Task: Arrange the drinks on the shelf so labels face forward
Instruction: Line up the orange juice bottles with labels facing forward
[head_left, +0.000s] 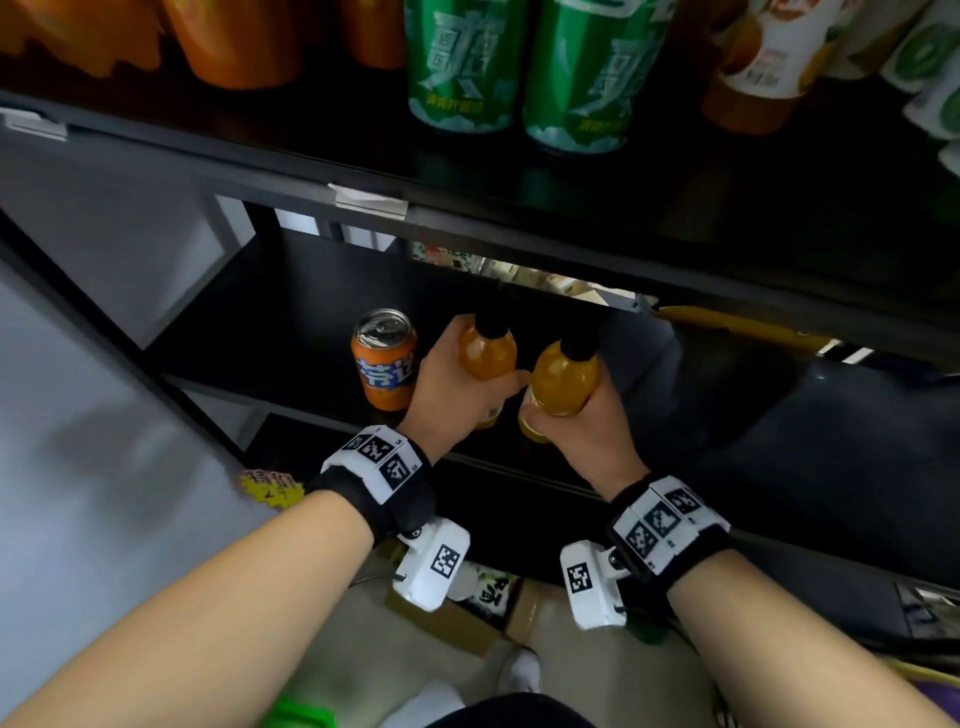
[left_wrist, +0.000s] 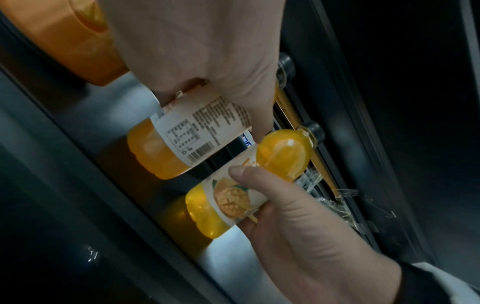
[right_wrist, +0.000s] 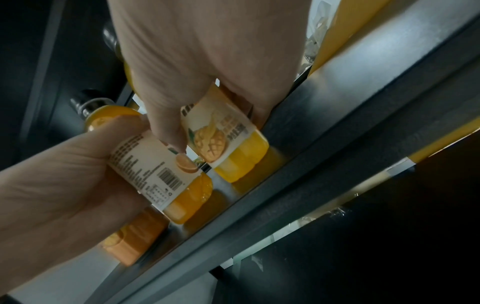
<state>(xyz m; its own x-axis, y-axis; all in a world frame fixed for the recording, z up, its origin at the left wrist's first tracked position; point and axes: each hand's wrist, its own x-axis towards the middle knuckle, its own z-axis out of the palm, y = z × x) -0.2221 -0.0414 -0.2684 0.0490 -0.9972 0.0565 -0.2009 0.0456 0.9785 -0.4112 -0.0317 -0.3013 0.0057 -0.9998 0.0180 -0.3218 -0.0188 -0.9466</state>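
On the lower black shelf (head_left: 291, 312) my left hand (head_left: 452, 389) grips an orange juice bottle (head_left: 488, 353) with a black cap. Its white label (left_wrist: 205, 129) shows the barcode and small print toward the front, and an orange picture (right_wrist: 185, 164) sits at the label's edge. Beside it, my right hand (head_left: 587, 421) grips a mango juice bottle (head_left: 563, 374); its mango picture (right_wrist: 211, 144) faces the front. Both bottles stand upright near the shelf's front edge, almost touching. An orange soda can (head_left: 384, 358) stands just left of my left hand.
The shelf above carries two green cans (head_left: 467, 67), orange bottles (head_left: 234, 41) at the left and white-labelled bottles (head_left: 758, 57) at the right. A price-tag clip (head_left: 370, 200) sits on its front rail. A cardboard box (head_left: 467, 618) lies on the floor below.
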